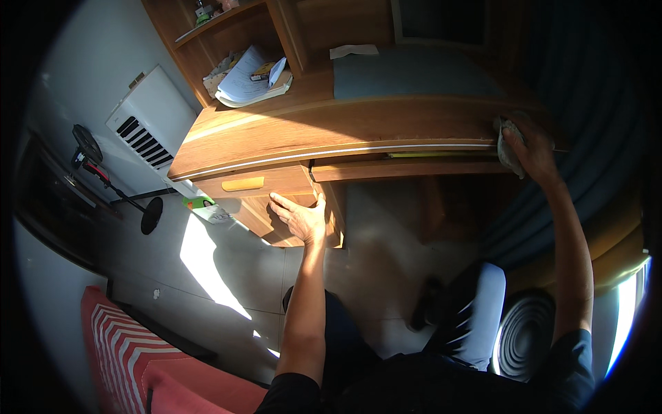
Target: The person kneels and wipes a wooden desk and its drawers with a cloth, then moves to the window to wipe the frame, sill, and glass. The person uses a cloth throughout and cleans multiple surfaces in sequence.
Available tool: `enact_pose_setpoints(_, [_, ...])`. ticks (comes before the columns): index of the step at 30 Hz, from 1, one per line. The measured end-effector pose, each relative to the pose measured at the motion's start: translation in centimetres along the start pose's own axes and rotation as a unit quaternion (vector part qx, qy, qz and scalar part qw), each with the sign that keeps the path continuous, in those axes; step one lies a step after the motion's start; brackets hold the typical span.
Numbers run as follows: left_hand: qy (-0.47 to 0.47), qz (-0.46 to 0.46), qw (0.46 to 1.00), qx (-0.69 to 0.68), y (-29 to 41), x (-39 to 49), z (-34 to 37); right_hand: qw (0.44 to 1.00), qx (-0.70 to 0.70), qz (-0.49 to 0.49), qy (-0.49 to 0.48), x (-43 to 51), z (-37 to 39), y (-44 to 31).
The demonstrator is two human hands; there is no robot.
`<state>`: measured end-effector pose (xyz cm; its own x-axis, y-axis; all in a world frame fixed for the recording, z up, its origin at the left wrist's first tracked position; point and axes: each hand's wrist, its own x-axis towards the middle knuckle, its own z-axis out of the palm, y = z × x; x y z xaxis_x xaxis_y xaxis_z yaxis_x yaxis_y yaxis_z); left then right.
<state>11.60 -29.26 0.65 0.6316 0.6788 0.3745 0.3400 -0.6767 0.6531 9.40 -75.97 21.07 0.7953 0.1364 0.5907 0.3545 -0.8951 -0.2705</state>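
Note:
A wooden desk (310, 124) spans the view, its front edge lined with a white strip. My right hand (532, 147) holds a pale, crumpled cloth (509, 150) against the desk's front edge at the far right. Empty-handed, with fingers spread, my left hand (302, 220) rests at the drawer cabinet under the desk's left part, just below a drawer front with a yellow handle (242, 183). Right of that cabinet, a long, shallow drawer or tray (408, 169) lies beneath the desktop, with a thin yellow-green thing partly visible inside.
Papers and notebooks (248, 83) lie on the desk by the shelves. A grey-blue mat (408, 75) covers the back. At left are a white appliance (150, 119), a black stand (124, 196) and a red striped cloth (134, 346); blue curtains (579, 103) hang at right.

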Motion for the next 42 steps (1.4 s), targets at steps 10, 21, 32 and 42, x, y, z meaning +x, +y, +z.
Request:
enact_pose_setpoints(10, [-0.012,0.031,0.995,-0.089,-0.8,-0.3,0.6,0.990,0.046,-0.133,0.018,3.4,6.7,-10.4])
enact_pose_setpoints(21, [-0.228,0.020,0.963,-0.139,-12.0,0.3,2.0,0.989,0.050,0.023,-0.135,7.2,4.2,-8.8])
enact_pose_setpoints(32, [-0.538,-0.004,0.840,-0.066,-15.1,-1.9,1.1,0.984,0.042,0.150,-0.083,3.1,-1.7,11.7])
enact_pose_setpoints(42, [-0.640,-0.051,0.767,-0.012,-9.0,-3.3,-1.5,0.983,-0.077,0.127,-0.112,3.0,-1.9,11.9])
